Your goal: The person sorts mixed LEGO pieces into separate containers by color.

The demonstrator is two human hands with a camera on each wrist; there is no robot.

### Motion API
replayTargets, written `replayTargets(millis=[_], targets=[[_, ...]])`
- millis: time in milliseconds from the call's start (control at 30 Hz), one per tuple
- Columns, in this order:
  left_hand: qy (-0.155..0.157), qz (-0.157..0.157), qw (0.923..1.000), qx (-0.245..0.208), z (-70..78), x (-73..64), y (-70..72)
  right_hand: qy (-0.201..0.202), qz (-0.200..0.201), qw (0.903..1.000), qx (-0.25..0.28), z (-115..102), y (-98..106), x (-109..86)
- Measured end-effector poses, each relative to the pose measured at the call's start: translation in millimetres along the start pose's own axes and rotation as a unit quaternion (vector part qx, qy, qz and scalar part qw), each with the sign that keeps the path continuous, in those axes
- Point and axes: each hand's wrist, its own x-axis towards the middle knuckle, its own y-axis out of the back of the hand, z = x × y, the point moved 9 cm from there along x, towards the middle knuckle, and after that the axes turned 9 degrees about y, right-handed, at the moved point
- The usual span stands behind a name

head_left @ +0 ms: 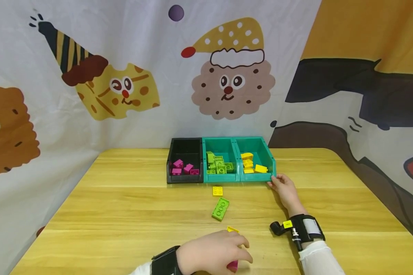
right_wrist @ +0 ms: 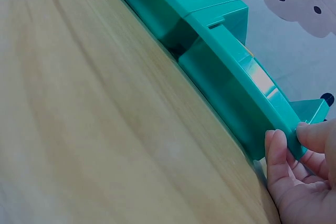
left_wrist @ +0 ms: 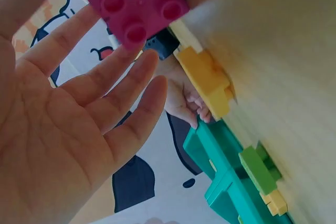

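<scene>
In the head view, my left hand [head_left: 213, 251] is over the near part of the table, fingers spread and loosely bent. A magenta toy brick [head_left: 232, 266] shows partly beneath it; the left wrist view has this studded brick [left_wrist: 139, 6] by the fingertips, with no clear grip on it. Just beyond the hand, a yellow brick [head_left: 232, 229] is partly hidden. My right hand [head_left: 286, 193] pinches the front right corner of the right teal bin [head_left: 258, 177] between thumb and fingers, also seen in the right wrist view. That bin contains yellow bricks [head_left: 247, 163].
A teal bin [head_left: 221, 178] with green bricks and a black bin [head_left: 185, 178] with magenta bricks adjoin it leftward. A green brick [head_left: 220, 209], studs down, and a small yellow brick [head_left: 217, 191] lie before the bins. A printed cloth [head_left: 172, 95] hangs behind the table.
</scene>
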Motion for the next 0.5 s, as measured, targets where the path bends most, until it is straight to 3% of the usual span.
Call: replayTargets(millis=[167,500], targets=[[0.003,-0.005,0.9999,-0.009,0.7,2.3,-4.9,0.001,-0.001,1.0,0.008,0,-1,0.3],[0.029,-0.045,0.9982,-0.026,-1.7,5.0,-15.2,-0.004,0.001,1.0,0.009,2,0,0.9]])
